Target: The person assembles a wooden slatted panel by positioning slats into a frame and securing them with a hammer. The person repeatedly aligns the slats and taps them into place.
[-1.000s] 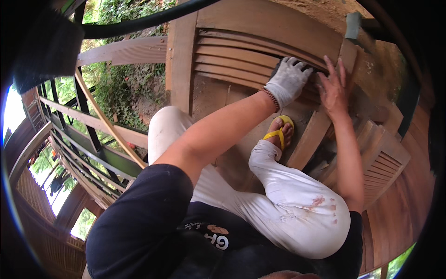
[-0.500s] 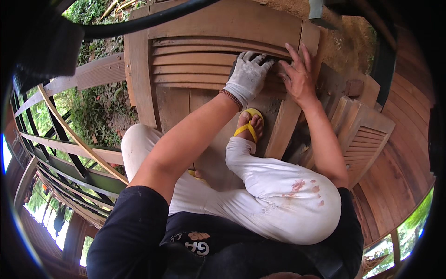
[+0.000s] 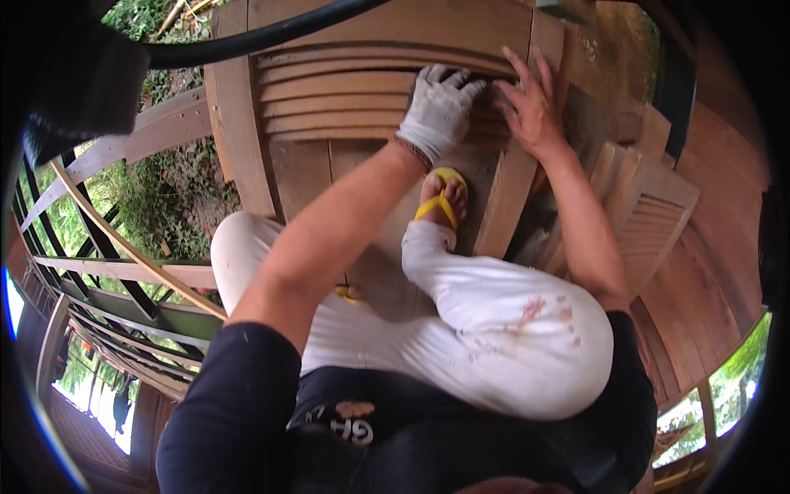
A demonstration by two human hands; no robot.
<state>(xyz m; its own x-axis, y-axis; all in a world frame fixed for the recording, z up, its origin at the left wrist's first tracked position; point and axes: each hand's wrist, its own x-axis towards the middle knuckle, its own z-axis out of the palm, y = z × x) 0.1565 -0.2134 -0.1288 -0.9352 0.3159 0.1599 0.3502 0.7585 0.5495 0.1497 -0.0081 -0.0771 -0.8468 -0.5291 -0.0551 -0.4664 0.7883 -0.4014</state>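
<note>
A brown wooden louvred panel point(image 3: 387, 23) lies before me, with several narrow slats between its side rails. My left hand point(image 3: 440, 107), in a grey-white glove, is over the slats near their right end. Its fingers are bent over one wooden slat point(image 3: 346, 86), beside a dark gap; the thumb's grip is partly hidden. My bare right hand point(image 3: 531, 115) is just to the right, at the panel's right rail point(image 3: 546, 39). Its fingers are spread and point away from me, the nearest ones by the slat ends. Nothing shows held in it.
My foot in a yellow flip-flop point(image 3: 444, 198) rests on boards close below the panel. Another small louvred panel point(image 3: 658, 226) leans at the right, beside a curved wooden surface point(image 3: 699, 288). Dark metal railings point(image 3: 103, 226) stand at the left. A black cable point(image 3: 271, 37) crosses the top.
The whole view has shifted slightly, so the panel and both hands sit a little higher. Both hands keep nearly the same place on the panel, and no slat has clearly moved.
</note>
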